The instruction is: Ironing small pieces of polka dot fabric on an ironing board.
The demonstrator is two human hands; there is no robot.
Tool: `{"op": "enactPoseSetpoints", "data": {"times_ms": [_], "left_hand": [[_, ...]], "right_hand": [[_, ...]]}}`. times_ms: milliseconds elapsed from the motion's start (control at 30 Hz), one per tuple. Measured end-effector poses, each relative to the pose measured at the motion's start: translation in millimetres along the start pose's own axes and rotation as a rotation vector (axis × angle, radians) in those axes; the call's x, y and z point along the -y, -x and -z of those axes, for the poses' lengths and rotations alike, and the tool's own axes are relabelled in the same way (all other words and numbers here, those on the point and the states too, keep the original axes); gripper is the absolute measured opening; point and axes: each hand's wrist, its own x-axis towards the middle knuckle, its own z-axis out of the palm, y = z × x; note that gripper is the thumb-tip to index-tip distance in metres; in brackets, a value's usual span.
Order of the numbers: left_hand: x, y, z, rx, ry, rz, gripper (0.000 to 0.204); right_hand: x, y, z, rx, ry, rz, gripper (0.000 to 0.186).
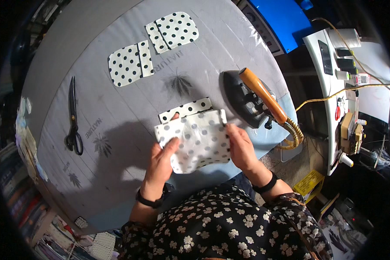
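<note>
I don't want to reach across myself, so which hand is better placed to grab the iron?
Probably your right hand: it holds the right edge of the polka-dot fabric, close to the iron, while your left hand holds the opposite side, farther away.

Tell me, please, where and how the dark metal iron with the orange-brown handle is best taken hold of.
Probably by the middle of its long orange-brown handle, coming from above with the bare right hand: the handle runs raised over the dark pointed body, and its near end slants toward the person's right.
</note>
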Motion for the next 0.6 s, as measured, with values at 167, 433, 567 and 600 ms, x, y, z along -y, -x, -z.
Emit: {"op": "enactPoseSetpoints", "data": {"times_ms": [167, 433, 567, 600], "left_hand": [[40, -17, 41, -0.354, -0.231, -0.049, 0.027], [26, -16, 44, -0.383, -0.521, -0.048, 0.022], [28, -22, 42, -0.424, -0.561, -0.039, 0.015], [30, -24, 44, -0.429, -0.595, -0.035, 0.012]], "right_hand": [[-6, -32, -7, -0.206, 0.546, 0.148, 0.026], [11, -29, -23, -0.306, 0.916, 0.350, 0.015], [7, -45, -14, -0.345, 0.951, 0.253, 0.016], [7, -46, -14, -0.344, 0.953, 0.254, 0.016]]}}
